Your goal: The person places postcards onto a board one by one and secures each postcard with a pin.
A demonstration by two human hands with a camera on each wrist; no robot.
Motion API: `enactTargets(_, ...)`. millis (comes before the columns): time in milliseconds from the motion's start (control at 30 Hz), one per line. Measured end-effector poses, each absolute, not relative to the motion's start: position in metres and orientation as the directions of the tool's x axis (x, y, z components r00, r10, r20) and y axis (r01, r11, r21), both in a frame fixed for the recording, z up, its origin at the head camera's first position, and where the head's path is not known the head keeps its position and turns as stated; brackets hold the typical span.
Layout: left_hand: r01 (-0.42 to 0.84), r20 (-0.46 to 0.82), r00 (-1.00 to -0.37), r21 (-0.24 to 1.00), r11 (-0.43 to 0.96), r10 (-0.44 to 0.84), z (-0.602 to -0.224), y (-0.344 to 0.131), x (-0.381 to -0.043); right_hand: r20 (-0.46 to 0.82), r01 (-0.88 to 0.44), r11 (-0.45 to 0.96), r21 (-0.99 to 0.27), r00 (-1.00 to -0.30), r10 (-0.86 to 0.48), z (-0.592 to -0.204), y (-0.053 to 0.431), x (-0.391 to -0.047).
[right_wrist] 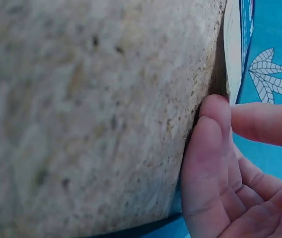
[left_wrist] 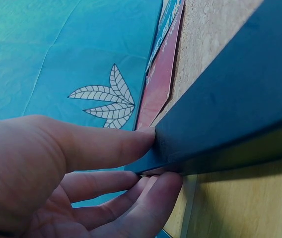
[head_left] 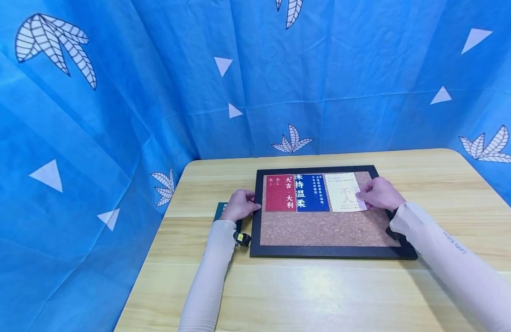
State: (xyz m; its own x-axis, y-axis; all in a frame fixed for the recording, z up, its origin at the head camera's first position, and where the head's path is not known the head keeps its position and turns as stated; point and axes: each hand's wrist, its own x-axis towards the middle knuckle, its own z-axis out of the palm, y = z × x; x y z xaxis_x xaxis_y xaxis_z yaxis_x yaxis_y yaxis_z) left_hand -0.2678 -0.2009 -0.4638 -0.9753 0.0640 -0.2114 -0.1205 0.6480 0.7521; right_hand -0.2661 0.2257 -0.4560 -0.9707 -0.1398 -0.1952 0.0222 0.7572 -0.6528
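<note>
Right sleeve (head_left: 454,258) over black frame (head_left: 330,251), pale card (head_left: 342,191) partly behind right hand (head_left: 381,193)

counter (head_left: 330,295): pale yellow wood grain, far corners rounded, soft bright sheen on its near part | on it, around the middle: cork board (head_left: 330,230) within a black frame (head_left: 334,251), long sides running left to right | just left of the frame: dark green flat item (head_left: 219,210), partly hidden, pale marks along its top

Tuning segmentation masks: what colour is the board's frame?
The frame is plain black; the head view shows it best.
</note>
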Motion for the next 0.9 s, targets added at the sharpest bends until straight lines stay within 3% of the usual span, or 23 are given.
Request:
enactTargets(533, -0.124, -0.211, -0.976, 0.743, 0.657, 0.055, -0.4631, -0.2002, -0.2683, -0.198, 0.019, 0.783, -0.622, -0.971, -0.134, -0.4588, 0.2259, -0.2687)
enactTargets(700, -0.127, -0.213, -0.976, 0.742, 0.658, 0.052, -0.4628, -0.1998, -0.2683, -0.128, -0.032, 0.827, -0.561, -0.984, -0.125, -0.458, 0.2234, -0.2683)
enactTargets(900, -0.133, -0.219, -0.974, 0.745, 0.654, 0.052, -0.4629, -0.1999, -0.2685, 0.017, -0.192, 0.846, -0.498, -0.977, -0.212, -0.4578, 0.219, -0.2681)
